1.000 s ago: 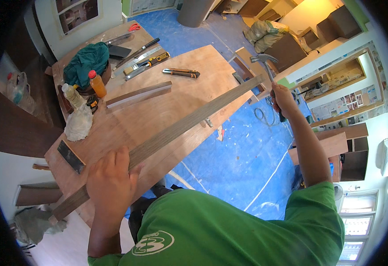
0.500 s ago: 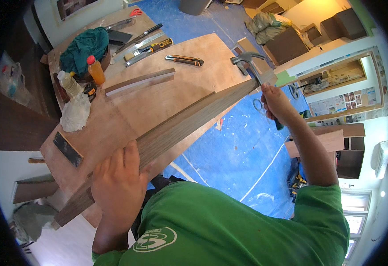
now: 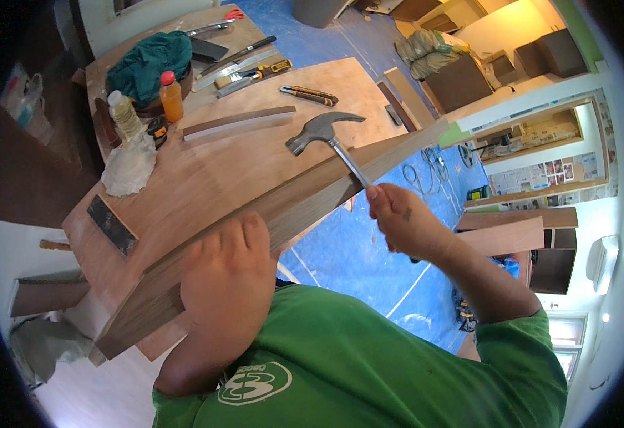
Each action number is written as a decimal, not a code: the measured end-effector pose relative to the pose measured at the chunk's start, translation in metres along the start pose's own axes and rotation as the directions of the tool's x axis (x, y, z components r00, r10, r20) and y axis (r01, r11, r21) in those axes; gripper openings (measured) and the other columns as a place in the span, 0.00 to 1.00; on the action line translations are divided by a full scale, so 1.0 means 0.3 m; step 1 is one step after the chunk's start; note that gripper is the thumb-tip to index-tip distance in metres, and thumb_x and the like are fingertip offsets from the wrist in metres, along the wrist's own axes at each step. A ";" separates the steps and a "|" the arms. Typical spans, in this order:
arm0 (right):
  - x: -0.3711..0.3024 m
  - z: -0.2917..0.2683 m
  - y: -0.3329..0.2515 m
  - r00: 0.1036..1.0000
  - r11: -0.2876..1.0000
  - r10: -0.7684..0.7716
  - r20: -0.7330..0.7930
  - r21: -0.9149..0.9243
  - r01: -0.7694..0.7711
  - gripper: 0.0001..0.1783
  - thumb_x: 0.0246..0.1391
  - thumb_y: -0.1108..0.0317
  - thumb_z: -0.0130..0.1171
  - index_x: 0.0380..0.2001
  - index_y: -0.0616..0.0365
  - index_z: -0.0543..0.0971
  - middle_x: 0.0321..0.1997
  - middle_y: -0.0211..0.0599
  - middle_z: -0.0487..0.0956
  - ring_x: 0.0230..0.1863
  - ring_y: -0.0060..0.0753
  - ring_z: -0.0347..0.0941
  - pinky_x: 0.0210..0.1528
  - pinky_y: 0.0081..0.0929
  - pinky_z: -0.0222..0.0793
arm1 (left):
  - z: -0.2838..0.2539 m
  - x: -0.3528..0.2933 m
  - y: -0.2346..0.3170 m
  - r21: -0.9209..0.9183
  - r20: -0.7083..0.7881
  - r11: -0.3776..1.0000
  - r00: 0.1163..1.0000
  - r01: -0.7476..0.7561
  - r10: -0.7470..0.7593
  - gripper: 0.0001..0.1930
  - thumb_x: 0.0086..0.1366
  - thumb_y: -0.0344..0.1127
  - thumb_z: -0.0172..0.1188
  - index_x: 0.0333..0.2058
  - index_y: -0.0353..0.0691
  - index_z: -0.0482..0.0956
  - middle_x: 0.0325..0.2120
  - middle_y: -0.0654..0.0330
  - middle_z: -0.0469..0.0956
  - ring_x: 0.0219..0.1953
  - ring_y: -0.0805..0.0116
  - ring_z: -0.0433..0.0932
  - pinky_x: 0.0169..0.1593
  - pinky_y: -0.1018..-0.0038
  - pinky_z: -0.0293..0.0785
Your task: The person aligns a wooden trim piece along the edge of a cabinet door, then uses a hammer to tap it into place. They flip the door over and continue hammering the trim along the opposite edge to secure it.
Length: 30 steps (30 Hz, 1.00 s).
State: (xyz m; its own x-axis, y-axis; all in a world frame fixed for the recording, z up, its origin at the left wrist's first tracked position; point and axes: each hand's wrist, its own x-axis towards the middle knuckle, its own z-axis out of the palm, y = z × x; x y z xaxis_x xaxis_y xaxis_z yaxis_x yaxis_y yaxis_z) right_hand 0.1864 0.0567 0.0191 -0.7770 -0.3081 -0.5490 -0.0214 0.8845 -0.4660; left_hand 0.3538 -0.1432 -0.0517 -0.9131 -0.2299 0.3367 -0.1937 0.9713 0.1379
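Note:
A long brown wooden board (image 3: pixel 305 191) runs diagonally along the near edge of the plywood worktable (image 3: pixel 247 167). My left hand (image 3: pixel 230 274) is wrapped over the board toward its near-left end. In my right hand (image 3: pixel 404 217) is a claw hammer (image 3: pixel 324 132), gripped by the handle. Its metal head hangs above the board and table, claw pointing right; whether it touches the wood I cannot tell. A shorter wooden strip (image 3: pixel 239 123) with a pale edge lies behind the board. Near it rests an orange and black utility knife (image 3: pixel 309 94).
At the back left are a brush (image 3: pixel 237 82), a green cloth (image 3: pixel 151 68), an orange drink bottle (image 3: pixel 171 100) and a clear bottle (image 3: pixel 122 114). A dark sanding block (image 3: pixel 112 225) lies at the table's left. Blue sheeting (image 3: pixel 340 257) covers the floor, with cables (image 3: pixel 433 167) on it.
My right hand has brought the hammer left and nearer along the board. My left hand has shifted right and slightly up, still on the board.

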 end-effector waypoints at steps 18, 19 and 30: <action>0.117 -0.240 0.212 0.948 0.886 -0.162 -0.274 0.383 0.262 0.17 0.79 0.57 0.52 0.38 0.59 0.77 0.21 0.27 0.71 0.17 0.20 0.67 0.18 0.23 0.64 | -0.160 -0.103 -0.269 -0.140 0.177 0.983 0.980 0.120 -0.094 0.28 0.61 0.42 0.73 0.57 0.38 0.78 0.48 0.50 0.82 0.50 0.45 0.80 0.54 0.52 0.75; 0.133 -0.251 0.203 0.939 0.912 -0.129 -0.320 0.334 0.239 0.17 0.79 0.57 0.51 0.40 0.59 0.78 0.20 0.26 0.70 0.15 0.19 0.65 0.16 0.23 0.62 | -0.189 -0.136 -0.306 -0.125 0.202 0.981 0.972 0.148 -0.121 0.27 0.60 0.41 0.73 0.56 0.38 0.78 0.48 0.50 0.82 0.50 0.45 0.80 0.54 0.52 0.75; 0.238 -0.246 0.209 0.968 0.926 0.039 -0.247 0.372 0.058 0.21 0.78 0.50 0.49 0.35 0.55 0.73 0.20 0.31 0.71 0.15 0.28 0.68 0.18 0.31 0.67 | -0.337 -0.382 -0.628 -0.313 0.281 0.873 0.915 0.374 -0.291 0.31 0.51 0.30 0.78 0.55 0.35 0.80 0.42 0.48 0.85 0.45 0.49 0.85 0.51 0.59 0.78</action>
State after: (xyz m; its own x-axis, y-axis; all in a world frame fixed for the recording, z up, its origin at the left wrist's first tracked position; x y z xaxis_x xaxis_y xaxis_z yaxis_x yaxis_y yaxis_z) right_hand 0.0830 0.1160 0.0019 -0.9084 -0.1777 -0.3784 0.1693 0.6713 -0.7216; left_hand 0.5311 -0.3061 -0.0222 -0.8795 -0.4758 0.0062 -0.3983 0.7432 0.5377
